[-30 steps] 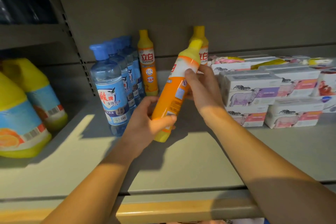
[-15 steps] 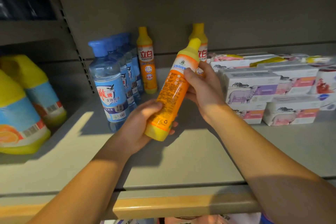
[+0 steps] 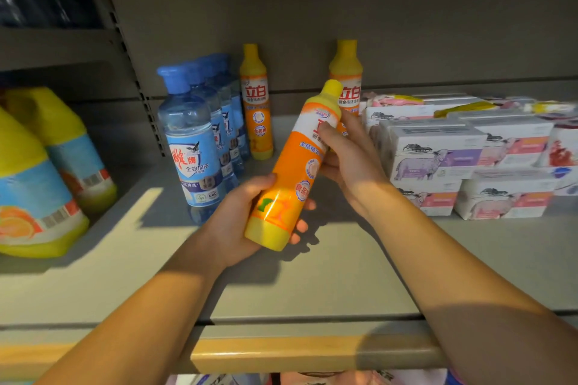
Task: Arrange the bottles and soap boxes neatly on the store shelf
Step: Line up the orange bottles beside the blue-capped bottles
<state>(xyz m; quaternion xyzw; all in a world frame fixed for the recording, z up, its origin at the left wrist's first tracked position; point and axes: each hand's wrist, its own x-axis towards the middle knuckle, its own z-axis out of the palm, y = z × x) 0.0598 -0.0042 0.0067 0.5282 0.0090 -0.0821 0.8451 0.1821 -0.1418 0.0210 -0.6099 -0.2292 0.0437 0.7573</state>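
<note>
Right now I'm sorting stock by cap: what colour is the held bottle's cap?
Yellow, on the orange detergent bottle; head view.

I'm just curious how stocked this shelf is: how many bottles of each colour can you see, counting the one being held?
Orange bottles with yellow caps: 3, one held by the left hand and the right hand, two standing at the back.
Blue bottles: at least 3 in a row; those behind are hard to separate.
Yellow jugs: 2.
Total: at least 8.
</note>
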